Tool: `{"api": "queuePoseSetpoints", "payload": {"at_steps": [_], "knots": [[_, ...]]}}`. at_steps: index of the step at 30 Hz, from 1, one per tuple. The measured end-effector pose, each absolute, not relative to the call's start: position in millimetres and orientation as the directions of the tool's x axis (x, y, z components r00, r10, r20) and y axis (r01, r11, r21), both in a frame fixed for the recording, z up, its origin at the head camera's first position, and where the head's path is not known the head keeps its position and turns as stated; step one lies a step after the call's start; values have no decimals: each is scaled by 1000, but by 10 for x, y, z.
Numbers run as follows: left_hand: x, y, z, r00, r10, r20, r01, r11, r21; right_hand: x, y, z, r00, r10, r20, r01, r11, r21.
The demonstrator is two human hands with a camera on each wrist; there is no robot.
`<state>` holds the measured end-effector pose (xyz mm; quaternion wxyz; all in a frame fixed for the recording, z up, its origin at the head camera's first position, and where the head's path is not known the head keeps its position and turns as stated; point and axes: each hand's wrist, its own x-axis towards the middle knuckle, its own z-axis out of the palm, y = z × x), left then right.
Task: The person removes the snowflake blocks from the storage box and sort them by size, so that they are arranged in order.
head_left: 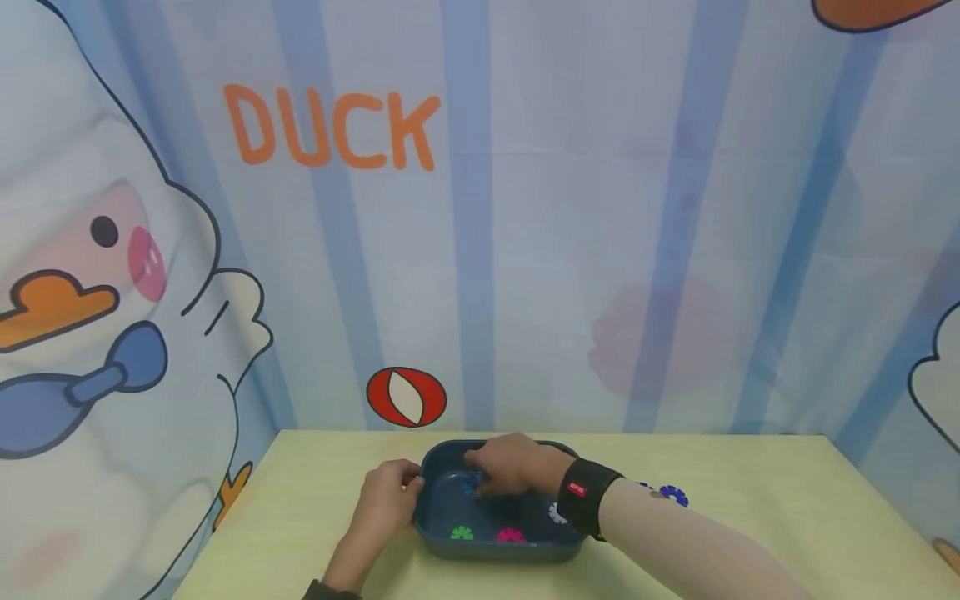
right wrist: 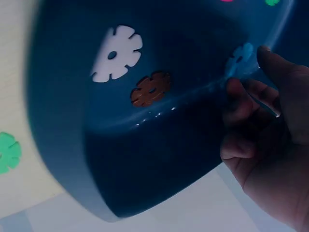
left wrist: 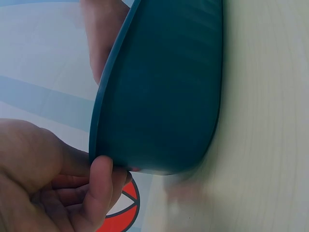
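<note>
1. Striped pale-blue backdrop [head_left: 562, 208] with orange lettering "DUCK" [head_left: 314, 127] stands behind your pale yellow table [head_left: 337, 475].
2. Blue flower-shaped piece [right wrist: 240, 58]: inside the dark blue basin [head_left: 495, 552], toward its far left, at the foot of the wall.
3. Your right hand [head_left: 510, 467] reaches down into the basin. Thumb and forefinger are apart, right at the blue piece; cannot tell whether they pinch it. Your other fingers are curled.
4. Your left hand [head_left: 386, 500] pinches the basin's rim at its left end, fingers bent.
5. Also in the basin: green piece [head_left: 461, 533] and pink piece [head_left: 511, 535] along the side nearest you; white piece [right wrist: 128, 50] at the right, brown piece [right wrist: 143, 93] near it.
6. On the table, right of the basin: dark blue piece [head_left: 678, 492] just past your forearm; light green piece [right wrist: 9, 152], cut off by the right wrist view's edge.
7. You wear a black wristband [head_left: 588, 498] with a red tag over a pale sleeve [head_left: 675, 525] on your right arm.
8. Backdrop print: large white duck [head_left: 60, 125] at left; red-and-white ball [head_left: 407, 397] low, behind the table.
</note>
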<state>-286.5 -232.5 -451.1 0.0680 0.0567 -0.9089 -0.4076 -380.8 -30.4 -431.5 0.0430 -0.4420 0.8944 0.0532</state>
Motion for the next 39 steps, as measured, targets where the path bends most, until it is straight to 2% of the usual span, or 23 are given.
{"api": "queuePoseSetpoints", "payload": {"at_steps": [6,11,20,29,36,39], "knots": [[-2841,-2304,-4491,-983,-159,87,-43,669,742,-3778,-333,-4276,-622,-768,-152,-782,616,94],[-2840,-2310,-4515,-984,-150,96,-29,668,744,-3791,-399,-4260,-610,-775,-164,-792,601,109],[-2860,-2309,-4536,-986,-138,96,-19,660,751,-3822,-492,-4370,-621,-761,-189,-783,592,191],[-2863,-2324,-4514,-985,-149,91,-32,664,747,-3876,-561,-4384,-630,-752,-194,-777,607,167],[-2838,-2316,-4516,-985,-142,100,-19,664,748,-3885,-601,-4379,-687,-667,-289,-720,677,151],[-2844,-2315,-4517,-985,-141,99,-21,666,745,-3868,-610,-4354,-686,-661,-305,-720,677,153]]}}
